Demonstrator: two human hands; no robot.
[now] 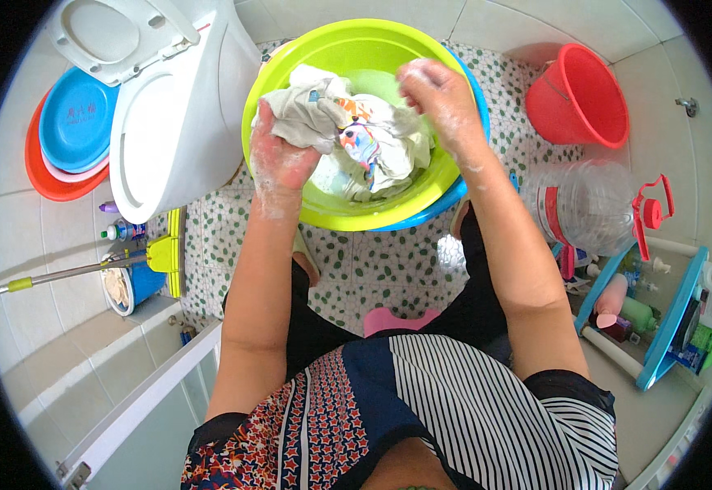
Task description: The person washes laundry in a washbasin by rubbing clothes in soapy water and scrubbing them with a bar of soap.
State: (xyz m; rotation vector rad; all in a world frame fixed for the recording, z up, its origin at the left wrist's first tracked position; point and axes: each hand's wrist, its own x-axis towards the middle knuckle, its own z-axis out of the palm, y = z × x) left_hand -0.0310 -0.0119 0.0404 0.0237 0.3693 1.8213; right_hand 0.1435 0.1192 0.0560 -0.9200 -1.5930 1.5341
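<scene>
A wet white garment [386,153] with a colourful printed picture lies bunched in the lime-green plastic basin [356,217], with cloudy, sudsy water around it. My left hand [282,153], palm turned up and foamy, holds a greyish-white part of the cloth [300,116] at the basin's left side. Over the right side of the basin, my right hand [441,98] is raised with its fingers curled and suds on the knuckles. Whether anything sits inside those fingers is hidden. A blue basin [420,220] shows beneath the green one.
A white toilet [178,122] stands left, beside stacked basins [77,122]. A mop [163,254] leans near a blue bin [141,282]. To the right are a red bucket [576,98], a large clear plastic bottle [588,202] and a shelf rack [674,318] of bottles. A pink stool [398,318] is beneath me.
</scene>
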